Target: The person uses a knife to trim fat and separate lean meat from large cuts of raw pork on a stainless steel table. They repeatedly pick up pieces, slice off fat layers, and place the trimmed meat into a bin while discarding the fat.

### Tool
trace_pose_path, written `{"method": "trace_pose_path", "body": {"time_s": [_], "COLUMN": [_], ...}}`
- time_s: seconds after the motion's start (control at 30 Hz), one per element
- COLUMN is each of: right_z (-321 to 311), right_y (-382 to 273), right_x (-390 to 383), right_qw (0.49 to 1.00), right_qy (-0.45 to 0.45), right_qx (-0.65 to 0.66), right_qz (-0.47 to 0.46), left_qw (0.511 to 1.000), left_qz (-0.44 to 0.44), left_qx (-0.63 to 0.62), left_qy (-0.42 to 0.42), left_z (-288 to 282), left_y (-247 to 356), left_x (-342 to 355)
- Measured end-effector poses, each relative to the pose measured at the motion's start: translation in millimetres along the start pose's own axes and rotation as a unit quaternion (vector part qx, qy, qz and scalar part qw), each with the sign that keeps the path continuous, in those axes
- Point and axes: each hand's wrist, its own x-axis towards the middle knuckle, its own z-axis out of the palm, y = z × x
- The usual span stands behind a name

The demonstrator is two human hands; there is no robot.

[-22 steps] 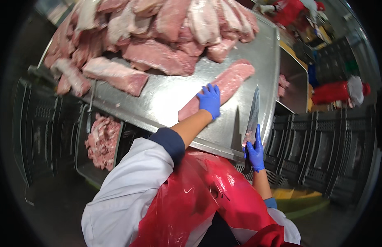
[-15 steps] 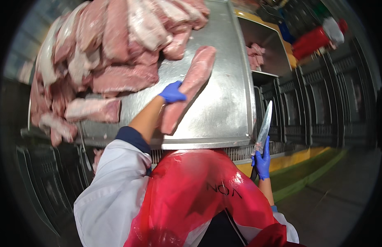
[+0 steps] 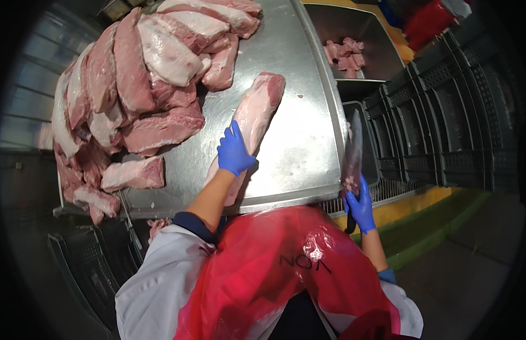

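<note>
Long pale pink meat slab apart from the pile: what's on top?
The blue-gloved left hand lies across the slab; its forearm crosses the near end. Meat beneath them is hidden.

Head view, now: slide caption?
Gloved left hand on a long meat cut, right hand holding a knife near the metal table.

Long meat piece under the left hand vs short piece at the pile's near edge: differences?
Length: the long piece is clearly longer than the short piece.
Contact: the left hand is on the long piece; none touches the short piece.
Pose: the long piece slants away, the short piece lies nearly crosswise.
Both are pinkish meat on the metal table.
</note>
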Motion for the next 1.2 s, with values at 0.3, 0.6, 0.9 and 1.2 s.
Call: {"method": "trace_pose_path", "body": {"time_s": [0.3,0.6,0.9,1.2], "right_z": [147.6,192.1,211.4,218.8], "right_y": [-96.0,-57.8,-95.5,-91.4], "right_x": [208.4,222.4,236.8,238.1], "right_qw": [0.935,0.921,0.947,0.940], "right_qy": [-0.154,-0.219,-0.254,-0.237], "right_qx": [-0.290,-0.299,-0.191,-0.228], "right_qz": [-0.132,-0.119,-0.035,-0.086], "left_qw": [0.889,0.860,0.860,0.850], "left_qz": [0.117,0.092,0.094,0.136], "left_qx": [-0.425,-0.495,-0.493,-0.499], "left_qy": [-0.128,-0.083,-0.089,-0.099], "left_z": [-19.7,-1.4,2.5,-0.3], "left_y": [-117.6,-124.7,-132.3,-135.1], "left_x": [67.1,60.3,75.1,73.7]}}
